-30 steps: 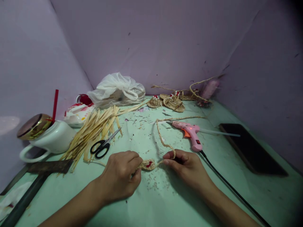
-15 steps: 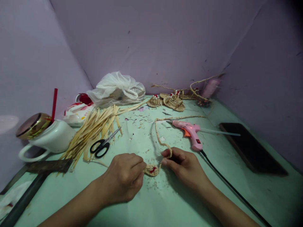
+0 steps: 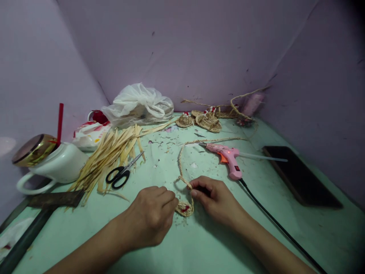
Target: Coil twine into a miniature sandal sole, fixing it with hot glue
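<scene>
Between the two hands, low on the pale green table (image 3: 182, 251), a small coiled piece (image 3: 184, 209) with a red mark is held by one end in the closed left hand (image 3: 155, 215), fingertips hidden. The braided cord (image 3: 180, 160) is pinched between thumb and forefinger of the right hand (image 3: 213, 194) and is curved round the piece's free end. Step in hand, as judged: laying of cord along the coil's edge; snug tension and a firm left hold are called for next. Beyond the right hand, the pink glue gun (image 3: 228, 154) is laid on its side, light lit. Left of centre, scissors (image 3: 121, 177) and flat straw strips (image 3: 114, 156) are spread. Containers, farther out: a white mug (image 3: 65, 163), inside not seen, is overlapped by a gold round object (image 3: 35, 152); a white plastic bag (image 3: 139, 106) is bunched round something darker, not identifiable; beside it a red-and-white packet (image 3: 91, 137) is set, contents hidden.
</scene>
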Demonstrator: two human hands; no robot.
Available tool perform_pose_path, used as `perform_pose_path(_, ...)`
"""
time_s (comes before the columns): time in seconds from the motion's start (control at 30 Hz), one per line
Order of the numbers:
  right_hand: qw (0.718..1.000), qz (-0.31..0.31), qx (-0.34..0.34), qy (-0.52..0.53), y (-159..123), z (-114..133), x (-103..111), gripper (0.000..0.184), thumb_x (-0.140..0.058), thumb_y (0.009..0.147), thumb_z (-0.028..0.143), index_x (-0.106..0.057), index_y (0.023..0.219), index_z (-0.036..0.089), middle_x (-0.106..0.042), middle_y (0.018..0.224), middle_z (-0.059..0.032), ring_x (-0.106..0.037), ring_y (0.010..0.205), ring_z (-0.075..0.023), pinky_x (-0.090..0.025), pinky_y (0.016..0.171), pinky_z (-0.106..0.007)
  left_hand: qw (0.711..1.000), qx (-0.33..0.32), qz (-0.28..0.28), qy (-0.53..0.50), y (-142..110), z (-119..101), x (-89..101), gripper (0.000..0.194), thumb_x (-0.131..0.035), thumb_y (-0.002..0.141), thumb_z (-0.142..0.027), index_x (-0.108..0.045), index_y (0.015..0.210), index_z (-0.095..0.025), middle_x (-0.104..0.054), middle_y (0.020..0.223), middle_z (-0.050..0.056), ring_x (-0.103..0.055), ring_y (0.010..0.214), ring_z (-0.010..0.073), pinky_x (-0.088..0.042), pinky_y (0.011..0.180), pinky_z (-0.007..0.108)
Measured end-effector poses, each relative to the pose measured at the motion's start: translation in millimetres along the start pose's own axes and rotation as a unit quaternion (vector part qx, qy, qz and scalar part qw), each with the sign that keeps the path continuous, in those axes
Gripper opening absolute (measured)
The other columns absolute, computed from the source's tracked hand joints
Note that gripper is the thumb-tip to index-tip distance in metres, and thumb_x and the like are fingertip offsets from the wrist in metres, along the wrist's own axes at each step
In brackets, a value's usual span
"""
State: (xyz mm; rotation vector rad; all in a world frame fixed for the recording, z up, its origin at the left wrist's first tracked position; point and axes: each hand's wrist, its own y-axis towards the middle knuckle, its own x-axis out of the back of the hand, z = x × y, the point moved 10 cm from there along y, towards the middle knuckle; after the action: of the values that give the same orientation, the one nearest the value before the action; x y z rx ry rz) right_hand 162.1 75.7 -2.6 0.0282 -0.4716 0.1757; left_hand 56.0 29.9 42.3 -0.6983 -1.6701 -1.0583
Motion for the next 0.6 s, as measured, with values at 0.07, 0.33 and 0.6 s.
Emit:
perform_pose_path(0.07, 1.000, 0.005, 0.000, 0.000, 1.3, -0.9, -1.2, 0.015, -0.054, 0.077, 0.019, -0.068, 0.082, 0.019, -0.068, 0.073, -0.0019, -0.059, 0.068, -0.0170, -0.045, 0.065, -0.028, 1.000, -0.010, 0.000, 0.001, 1.3, -2.0, 1.1, 0.020, -0.048, 0.078, -0.009, -0.059, 0.094, -0.013, -0.059, 0.073, 0.005, -0.049, 0.063, 0.0189, -0.038, 0.054, 0.032)
perform_pose_path(0.33, 1.000, 0.012, -0.010, -0.002, 3.0, -5.5, -6.3, 0.017, -0.057, 0.075, 0.019, -0.071, 0.085, 0.021, -0.073, 0.079, -0.0017, -0.064, 0.073, -0.0186, -0.046, 0.068, -0.029, 0.999, -0.033, 0.008, -0.014, 6.2, -5.8, 2.3, 0.021, -0.045, 0.080, -0.008, -0.058, 0.095, -0.012, -0.060, 0.075, 0.006, -0.052, 0.065, 0.0186, -0.043, 0.057, 0.032)
perform_pose_path(0.6, 0.999, 0.036, -0.029, -0.006, 4.8, -5.6, -16.9, 0.016, -0.060, 0.071, 0.017, -0.073, 0.079, 0.022, -0.073, 0.071, -0.0008, -0.064, 0.067, -0.0176, -0.046, 0.062, -0.027, 0.999, -0.039, 0.010, -0.025, 7.5, -6.8, -2.1, 0.018, -0.045, 0.080, -0.009, -0.058, 0.091, -0.013, -0.061, 0.077, 0.007, -0.054, 0.067, 0.0187, -0.044, 0.058, 0.032)
